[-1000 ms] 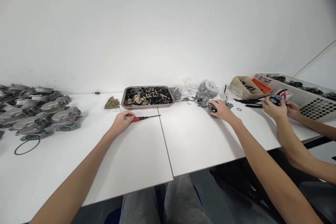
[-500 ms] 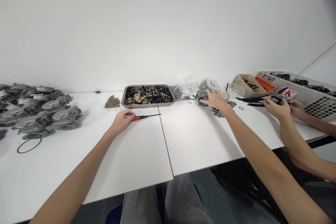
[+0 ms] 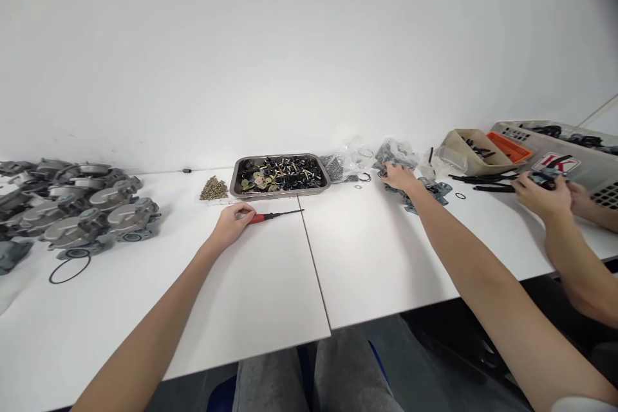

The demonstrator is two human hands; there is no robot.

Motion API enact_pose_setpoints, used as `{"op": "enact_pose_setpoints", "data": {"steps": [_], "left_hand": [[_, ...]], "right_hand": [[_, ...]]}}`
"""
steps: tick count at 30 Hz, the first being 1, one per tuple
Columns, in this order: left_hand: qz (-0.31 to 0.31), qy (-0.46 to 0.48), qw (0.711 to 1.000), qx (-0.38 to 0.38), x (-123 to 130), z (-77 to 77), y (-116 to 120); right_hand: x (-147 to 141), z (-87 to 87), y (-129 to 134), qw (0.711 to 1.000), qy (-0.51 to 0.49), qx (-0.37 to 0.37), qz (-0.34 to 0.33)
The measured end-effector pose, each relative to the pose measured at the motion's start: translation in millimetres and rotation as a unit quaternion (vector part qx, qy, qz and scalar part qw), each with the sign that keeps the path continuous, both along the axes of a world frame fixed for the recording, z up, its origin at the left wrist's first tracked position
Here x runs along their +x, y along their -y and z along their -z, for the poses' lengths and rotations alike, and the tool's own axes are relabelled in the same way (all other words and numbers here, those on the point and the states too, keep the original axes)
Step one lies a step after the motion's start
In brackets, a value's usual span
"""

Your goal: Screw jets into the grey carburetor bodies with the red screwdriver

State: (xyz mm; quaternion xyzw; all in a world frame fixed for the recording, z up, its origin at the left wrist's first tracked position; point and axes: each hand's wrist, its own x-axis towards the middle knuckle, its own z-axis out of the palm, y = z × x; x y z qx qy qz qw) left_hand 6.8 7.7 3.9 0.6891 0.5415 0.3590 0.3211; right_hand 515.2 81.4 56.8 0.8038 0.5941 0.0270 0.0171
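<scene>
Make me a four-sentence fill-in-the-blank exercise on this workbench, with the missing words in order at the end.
1. The left hand has the screwdriver by its ____, leaving the shaft bare.
2. In the picture, the pile of small brass-coloured pieces sits to the ____ of the metal tray.
3. The right hand is at the grey metal parts, to the ____ of that tray.
4. The small bin between the beige bin and the large crate is coloured ____.

Missing words: handle; left; right; orange.
</scene>
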Motion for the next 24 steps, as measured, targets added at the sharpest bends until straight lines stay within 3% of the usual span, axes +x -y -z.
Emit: {"op": "enact_pose_setpoints", "data": {"steps": [4, 7, 10, 13, 24], "left_hand": [[0.003, -0.004, 1.0, 0.005, -0.1, 1.6, -1.1], [0.005, -0.004, 1.0, 0.005, -0.5, 2.6, -1.4], [0.002, -0.002, 1.0, 0.001, -1.0, 3.2, -1.6], [-0.001, -0.003, 1.0, 0.0, -0.5, 3.0, -1.7], [-0.002, -0.004, 1.0, -0.015, 1.1, -2.5, 0.2]], "right_hand": [[4.0, -6.1, 4.2, 1.0, -0.001, 0.023, 0.001], [-13.0, -3.3, 13.0, 0.997, 0.01, 0.076, -0.026], [-39.5, 11.4, 22.9, 0.991, -0.002, 0.114, -0.063], [-57.4, 30.9, 25.8, 0.991, -0.042, 0.089, -0.094], [-52.5, 58.6, -8.5, 0.975, -0.2, 0.073, -0.069]]}}
